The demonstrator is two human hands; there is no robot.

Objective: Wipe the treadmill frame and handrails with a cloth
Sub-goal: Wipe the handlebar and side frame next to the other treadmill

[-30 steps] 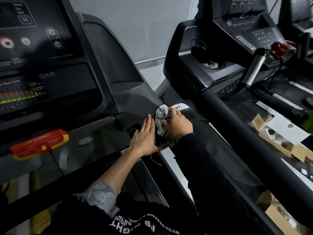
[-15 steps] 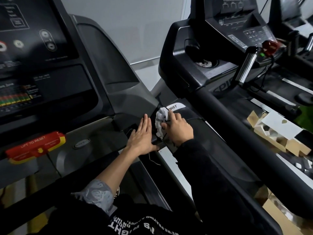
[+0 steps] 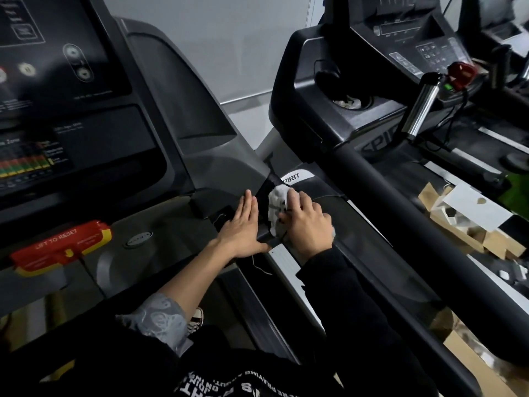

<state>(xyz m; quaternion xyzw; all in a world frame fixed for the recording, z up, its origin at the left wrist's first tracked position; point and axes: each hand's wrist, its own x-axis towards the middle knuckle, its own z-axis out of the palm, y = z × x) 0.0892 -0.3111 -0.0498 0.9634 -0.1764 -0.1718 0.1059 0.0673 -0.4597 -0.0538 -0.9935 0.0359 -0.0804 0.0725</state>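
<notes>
A crumpled white cloth (image 3: 277, 204) lies on the dark treadmill frame (image 3: 229, 167), just below a white "SPIRIT" label (image 3: 294, 176). My right hand (image 3: 307, 222) grips the cloth, fingers curled over it and pressing it onto the frame. Beside it, my left hand (image 3: 243, 229) rests flat on the frame with straight fingers, a narrow gap away from the cloth. A thick black handrail (image 3: 400, 213) of the neighbouring treadmill runs diagonally to the right of both hands.
The console (image 3: 57, 110) with a red "LIFT TO RESET" stop tab (image 3: 61, 243) is at left. A second treadmill's console (image 3: 415, 53) and chrome grip (image 3: 423, 104) stand at right. Cardboard boxes (image 3: 469, 222) lie beyond the handrail. A thin loose cord (image 3: 259, 265) hangs below my left hand.
My right hand has slid the cloth a little up the frame toward the label. My left hand has stayed flat in about the same spot.
</notes>
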